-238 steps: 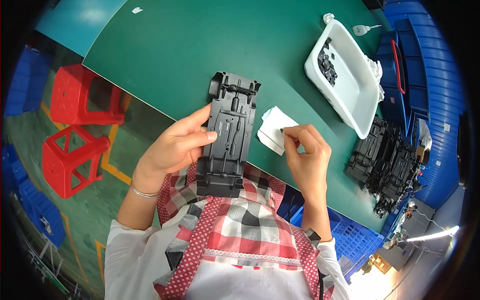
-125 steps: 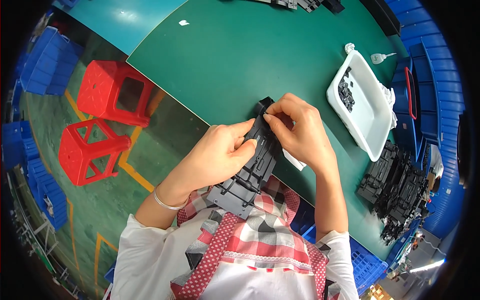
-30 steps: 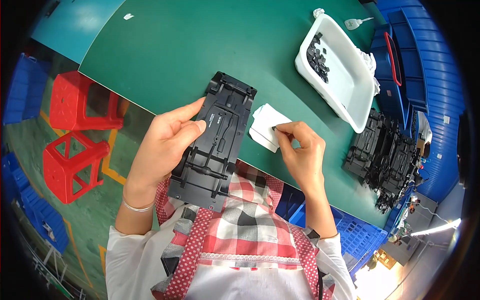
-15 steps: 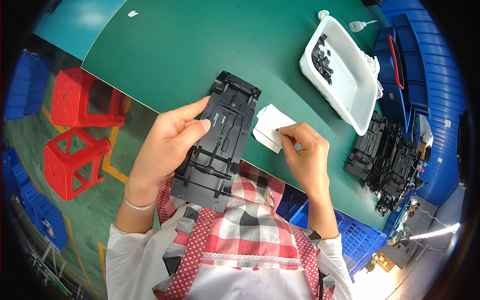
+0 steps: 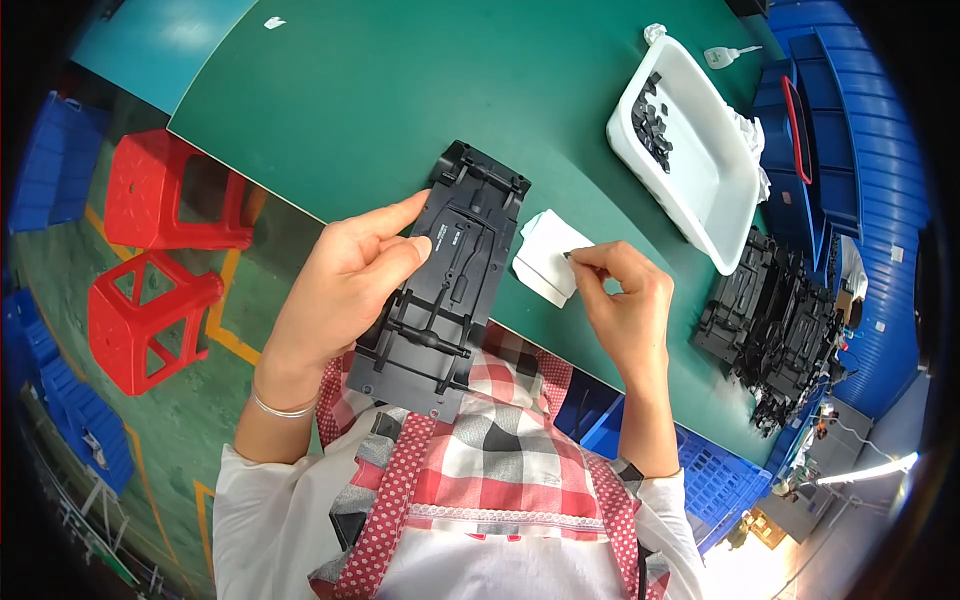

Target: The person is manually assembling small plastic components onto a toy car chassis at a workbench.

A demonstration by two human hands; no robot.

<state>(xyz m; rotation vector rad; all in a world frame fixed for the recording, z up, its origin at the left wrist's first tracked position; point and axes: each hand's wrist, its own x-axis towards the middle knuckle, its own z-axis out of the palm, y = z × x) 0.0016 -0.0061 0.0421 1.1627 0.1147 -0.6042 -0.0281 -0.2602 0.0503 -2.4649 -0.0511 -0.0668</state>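
My left hand (image 5: pixel 350 280) grips a long black plastic chassis plate (image 5: pixel 452 270) by its left edge, thumb on top. The plate is tilted over my lap and the table edge, its moulded ribs and axle shapes facing up. My right hand (image 5: pixel 628 290) is closed in a pinch on a small dark piece, whose tip (image 5: pixel 568 255) just shows between thumb and finger. That hand is over the right side of a small stack of white paper sheets (image 5: pixel 545 262) on the green table. The piece's kind is too small to make out.
A white tray (image 5: pixel 712 170) with small black parts (image 5: pixel 652 130) stands far right on the green table (image 5: pixel 400 90). Right of it are blue bins (image 5: pixel 800 150), and nearer, a pile of black chassis plates (image 5: pixel 765 320). A small white bottle (image 5: pixel 725 56) lies behind. Red stools (image 5: pixel 150 320) stand left.
Both hands have shifted slightly to the right in the picture, the chassis plate with the left one. The dark piece's tip shows a little more clearly in my right pinch.
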